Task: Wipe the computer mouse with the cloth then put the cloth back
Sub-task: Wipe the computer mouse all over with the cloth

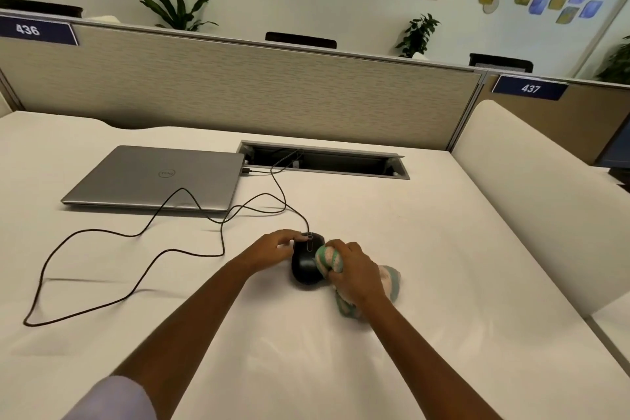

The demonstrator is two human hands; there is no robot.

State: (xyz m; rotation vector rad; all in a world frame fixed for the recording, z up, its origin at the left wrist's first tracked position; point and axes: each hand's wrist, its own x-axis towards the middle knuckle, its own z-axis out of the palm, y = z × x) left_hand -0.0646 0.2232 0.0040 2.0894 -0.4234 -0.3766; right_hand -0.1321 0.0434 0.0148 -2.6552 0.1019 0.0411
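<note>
On the surface (443,232), the mouse (305,263) lies near the middle, the left hand (272,244) touching its left side and the right hand (354,269) with the cloth (325,259) against its right. The laptop (153,177) lies far left, the cable opening (324,160) to its right.

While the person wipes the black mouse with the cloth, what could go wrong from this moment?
1. The left hand steadies the mouse only at its side; a hard wipe from the cloth in the right hand may push it across the table.
2. The loose cable lies in loops partly over the closed laptop; a sliding mouse may drag it.
</note>
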